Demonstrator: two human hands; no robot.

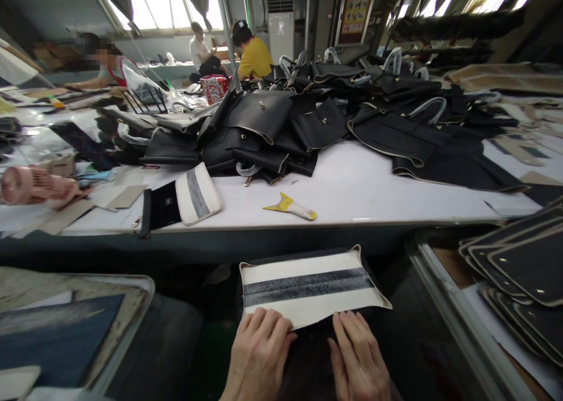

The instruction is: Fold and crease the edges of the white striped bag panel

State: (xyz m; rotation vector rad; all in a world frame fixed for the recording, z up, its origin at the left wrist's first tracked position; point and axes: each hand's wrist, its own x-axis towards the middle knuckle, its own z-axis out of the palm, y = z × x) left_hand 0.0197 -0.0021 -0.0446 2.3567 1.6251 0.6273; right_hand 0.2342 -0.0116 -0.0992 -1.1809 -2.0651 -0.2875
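A cream bag piece point(308, 285) with two dark grey stripes lies across dark material at the bottom middle, its corners turned up. My left hand point(261, 348) grips its near edge at the left, fingers bent over the rim and thumb beneath. Along the same edge to the right, my right hand point(358, 351) pinches the rim between fingers and thumb. Beyond, on the white table point(352, 201), lies a yellow-and-white fish-shaped tool point(291, 206). A black bag part with a cream flap point(197, 194) rests at the table's front edge.
A large heap of black leather bags point(259, 116) covers the table's middle. At left stands a pink fan point(37, 185). Bins flank me, the right one with stacked black flaps point(532, 266), the left with a blue sheet point(57, 336). Several people point(255, 58) sit at the back.
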